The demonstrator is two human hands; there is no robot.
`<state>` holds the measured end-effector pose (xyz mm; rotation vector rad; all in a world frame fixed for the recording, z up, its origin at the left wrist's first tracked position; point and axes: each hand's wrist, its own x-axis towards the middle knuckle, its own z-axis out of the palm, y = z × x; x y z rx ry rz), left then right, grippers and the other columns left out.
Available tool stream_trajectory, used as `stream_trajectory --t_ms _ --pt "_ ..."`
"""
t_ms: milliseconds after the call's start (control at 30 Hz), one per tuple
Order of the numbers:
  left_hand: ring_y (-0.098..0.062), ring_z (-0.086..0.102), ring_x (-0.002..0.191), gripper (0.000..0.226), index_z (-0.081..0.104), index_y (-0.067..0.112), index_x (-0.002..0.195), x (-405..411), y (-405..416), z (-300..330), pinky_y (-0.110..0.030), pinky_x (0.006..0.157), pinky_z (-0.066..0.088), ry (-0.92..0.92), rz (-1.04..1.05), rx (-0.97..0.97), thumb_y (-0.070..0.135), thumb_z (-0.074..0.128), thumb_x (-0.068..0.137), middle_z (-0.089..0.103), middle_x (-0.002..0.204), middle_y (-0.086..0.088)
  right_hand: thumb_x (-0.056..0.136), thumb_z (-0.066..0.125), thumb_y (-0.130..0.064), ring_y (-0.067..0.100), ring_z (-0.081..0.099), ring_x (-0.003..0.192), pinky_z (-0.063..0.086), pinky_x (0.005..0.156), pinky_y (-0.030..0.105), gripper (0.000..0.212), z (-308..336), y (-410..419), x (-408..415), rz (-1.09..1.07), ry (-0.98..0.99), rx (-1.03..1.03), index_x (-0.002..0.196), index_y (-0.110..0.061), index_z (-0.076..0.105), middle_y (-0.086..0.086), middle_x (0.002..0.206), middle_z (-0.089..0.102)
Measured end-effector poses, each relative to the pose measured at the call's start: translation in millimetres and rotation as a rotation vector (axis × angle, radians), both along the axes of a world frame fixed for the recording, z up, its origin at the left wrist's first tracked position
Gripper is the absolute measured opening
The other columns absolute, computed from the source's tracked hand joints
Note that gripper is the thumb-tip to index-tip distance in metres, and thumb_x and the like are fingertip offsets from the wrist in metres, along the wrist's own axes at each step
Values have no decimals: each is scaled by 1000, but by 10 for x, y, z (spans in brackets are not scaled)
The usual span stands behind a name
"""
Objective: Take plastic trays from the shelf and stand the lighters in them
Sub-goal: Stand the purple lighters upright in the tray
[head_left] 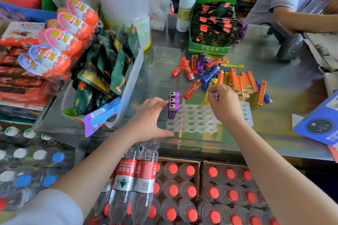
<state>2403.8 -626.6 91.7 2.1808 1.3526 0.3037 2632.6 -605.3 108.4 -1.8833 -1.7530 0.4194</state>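
Observation:
A clear plastic tray [193, 121] with rows of round holes lies on the glass counter. Three purple lighters [173, 105] stand upright in its far left corner. My left hand [151, 118] rests at the tray's left edge, fingers spread, fingertips touching the purple lighters and thumb at the tray's near corner. My right hand [224, 103] hovers over the tray's right side, fingers curled, thumb and forefinger pinched near a loose lighter; whether it grips one I cannot tell. A pile of loose red, orange, blue, purple and yellow lighters [228, 76] lies just beyond the tray.
A clear bin of green snack packets [109, 71] stands left of the tray. A green display box of black sachets [212, 29] sits behind the lighters. A barcode scanner [287, 42] and another person's arm are far right. Bottled water crates [182, 188] fill the space below the counter.

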Motion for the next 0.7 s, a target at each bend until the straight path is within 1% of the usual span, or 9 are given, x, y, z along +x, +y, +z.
stream_trajectory --t_ms 67,167,233,300,400,467,533,633,700 --pt "-19 31 126 84 36 21 132 59 39 -4 -38 105 26 -17 4 -4 47 76 64 37 135 1 91 45 -7 21 55 89 36 72 24 22 -2 98 14 4 -34 -8 104 -5 62 12 110 63" --pt "-18 25 132 91 29 22 137 77 60 -2 -33 106 18 -68 7 -34 46 77 63 33 142 3 92 42 -6 27 55 102 38 75 25 25 82 302 -25 0 -37 8 108 -3 60 13 114 60" --pt "-16 28 130 88 33 22 135 46 41 7 -32 105 20 -115 11 -32 45 76 62 37 137 3 93 40 -6 29 56 103 43 80 31 28 139 446 -90 15 -32 23 114 -4 59 14 118 59" --pt "-11 33 122 83 39 22 131 34 31 13 -28 102 24 -155 28 -25 41 77 60 39 126 9 93 38 -5 30 56 105 44 83 32 32 134 600 -147 36 -67 -15 118 -3 57 16 121 58" --pt "-6 34 116 74 44 24 123 36 53 14 -21 97 26 -179 63 -9 37 81 60 40 118 14 92 38 -1 33 54 103 38 73 29 31 68 775 -215 6 -150 -99 119 -1 53 19 117 57" --pt "1 29 114 77 41 24 127 32 86 22 -8 94 22 -172 78 -19 33 81 62 38 118 15 93 38 -3 34 54 101 39 70 31 28 63 888 -240 -46 -171 -133 118 0 50 20 116 56" --pt "8 24 110 82 36 23 132 15 127 22 5 88 14 -167 73 -31 31 81 63 36 118 16 97 38 -13 35 55 104 41 70 34 27 98 1000 -255 -105 -210 -170 117 1 49 20 116 56" --pt "10 23 109 85 30 31 132 -1 167 14 7 87 12 -174 73 -45 43 75 62 34 118 22 97 40 -28 36 58 103 39 68 34 34 159 1161 -259 -238 -226 -216 115 -2 52 16 115 58" --pt "10 25 110 82 27 38 128 5 172 11 6 88 13 -187 82 -41 53 66 58 31 115 32 95 47 -25 36 59 101 39 67 34 29 176 1239 -269 -271 -238 -245 110 -3 56 15 112 60"
